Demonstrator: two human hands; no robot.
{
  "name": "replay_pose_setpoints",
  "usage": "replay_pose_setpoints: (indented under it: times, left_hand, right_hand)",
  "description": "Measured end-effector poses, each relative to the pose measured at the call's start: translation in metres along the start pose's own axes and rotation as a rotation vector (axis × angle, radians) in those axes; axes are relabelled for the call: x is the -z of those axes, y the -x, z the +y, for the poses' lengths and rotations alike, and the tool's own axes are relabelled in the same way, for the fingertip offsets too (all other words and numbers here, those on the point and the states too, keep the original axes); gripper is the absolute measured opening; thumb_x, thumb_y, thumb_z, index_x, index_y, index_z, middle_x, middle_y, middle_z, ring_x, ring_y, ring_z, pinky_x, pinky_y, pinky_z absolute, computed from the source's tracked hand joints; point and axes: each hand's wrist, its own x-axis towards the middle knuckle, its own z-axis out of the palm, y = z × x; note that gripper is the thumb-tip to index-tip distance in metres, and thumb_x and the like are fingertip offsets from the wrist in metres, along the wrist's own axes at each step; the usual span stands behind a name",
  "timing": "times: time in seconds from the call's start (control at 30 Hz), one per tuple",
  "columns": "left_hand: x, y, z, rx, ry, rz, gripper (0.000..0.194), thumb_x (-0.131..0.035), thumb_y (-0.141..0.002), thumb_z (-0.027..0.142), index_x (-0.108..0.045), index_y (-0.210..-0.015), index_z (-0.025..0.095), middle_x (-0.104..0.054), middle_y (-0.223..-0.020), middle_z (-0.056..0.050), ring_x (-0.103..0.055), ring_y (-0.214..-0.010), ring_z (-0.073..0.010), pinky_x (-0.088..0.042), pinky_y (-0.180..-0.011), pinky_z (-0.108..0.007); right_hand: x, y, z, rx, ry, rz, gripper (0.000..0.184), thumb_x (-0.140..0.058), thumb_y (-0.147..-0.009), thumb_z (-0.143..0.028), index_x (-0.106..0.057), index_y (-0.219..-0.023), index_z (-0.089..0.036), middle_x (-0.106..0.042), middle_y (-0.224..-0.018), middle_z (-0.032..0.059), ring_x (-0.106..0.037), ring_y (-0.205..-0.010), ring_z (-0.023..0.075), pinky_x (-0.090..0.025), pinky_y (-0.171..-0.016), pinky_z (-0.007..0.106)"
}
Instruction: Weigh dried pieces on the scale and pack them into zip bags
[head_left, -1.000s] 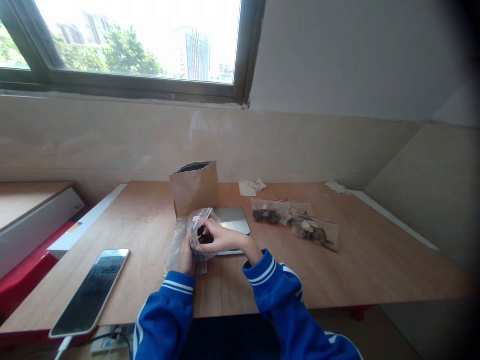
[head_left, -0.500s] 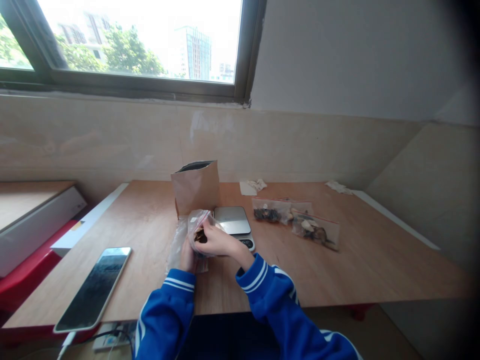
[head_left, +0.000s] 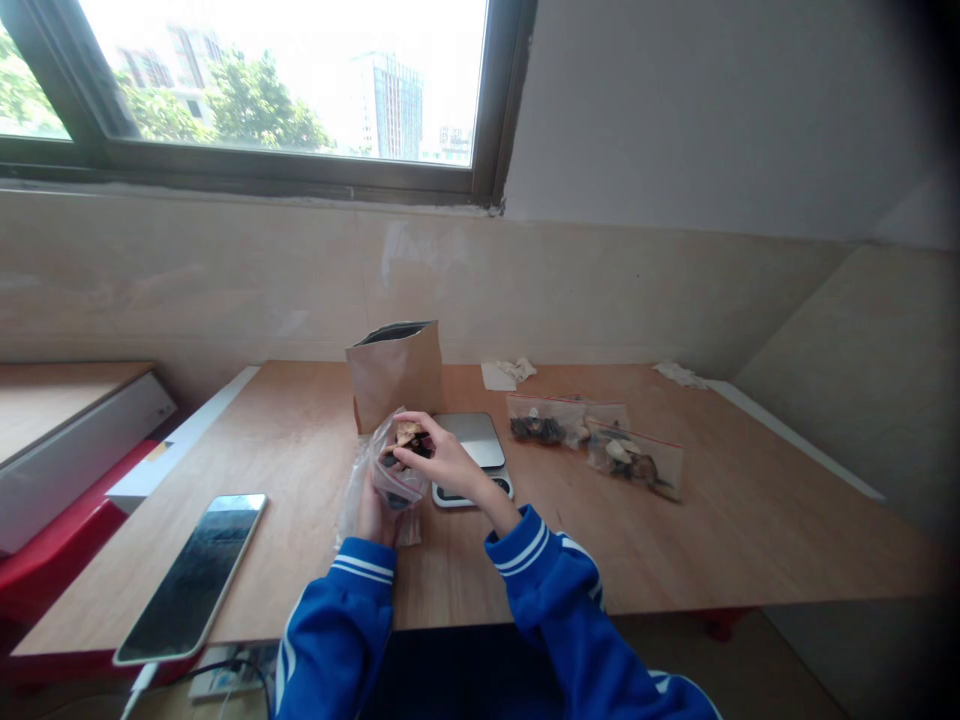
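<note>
As left hand point(head_left: 374, 512) holds bag point(head_left: 403, 486), right hand point(head_left: 450, 465) pinching pieces point(head_left: 409, 434), scale point(head_left: 481, 438) alongside.

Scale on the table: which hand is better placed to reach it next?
The right hand, probably: it is nearer the scale and holds dried pieces at the mouth of the plastic bag, which the left hand supports.

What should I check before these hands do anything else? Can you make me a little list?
1. Clear plastic zip bag with a red seal line held by the left hand: ok.
2. Brown, rough dried pieces held by the right hand at the bag's mouth: ok.
3. Tall brown paper bag upright, top open: ok.
4. Number on the white scale with a silver plate: cannot tell, unreadable here.
5. Black-screened rectangular phone apart from both hands: ok.
</note>
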Motion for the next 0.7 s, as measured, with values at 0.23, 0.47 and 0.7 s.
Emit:
replay_pose_setpoints:
  times: [0.23,0.47,0.7]
  left_hand:
    - [-0.001,0.004,0.005,-0.04,0.001,0.021,0.041,-0.04,-0.091,0.042,-0.057,-0.122,0.022,-0.069,-0.103,-0.008,-0.062,-0.056,-0.0135,-0.042,-0.036,-0.02]
    - [0.0,0.007,0.007,-0.002,0.002,-0.019,0.04,-0.043,-0.09,0.044,-0.058,-0.117,0.02,-0.066,-0.112,-0.008,-0.061,-0.055,-0.0113,-0.046,-0.041,-0.022]
    - [0.0,0.008,0.008,0.0,-0.017,-0.029,0.044,-0.046,-0.087,0.046,-0.058,-0.119,0.018,-0.065,-0.11,-0.01,-0.058,-0.053,-0.0106,-0.046,-0.044,-0.025]
  right_hand:
    - [0.006,-0.022,-0.011,-0.089,-0.437,0.263,0.054,-0.065,-0.078,-0.045,-0.048,-0.124,-0.023,-0.062,-0.106,0.0036,-0.062,-0.096,0.016,-0.052,-0.083,0.027]
    - [0.036,-0.112,-0.05,0.197,0.001,0.476,0.054,-0.051,-0.089,-0.043,-0.033,-0.135,-0.021,-0.052,-0.122,0.0093,-0.054,-0.112,0.018,-0.045,-0.096,0.031]
    - [0.035,-0.17,-0.037,0.443,0.52,0.295,0.042,-0.045,-0.093,-0.027,-0.036,-0.134,-0.023,-0.048,-0.127,0.0117,-0.049,-0.117,0.0183,-0.039,-0.103,0.035]
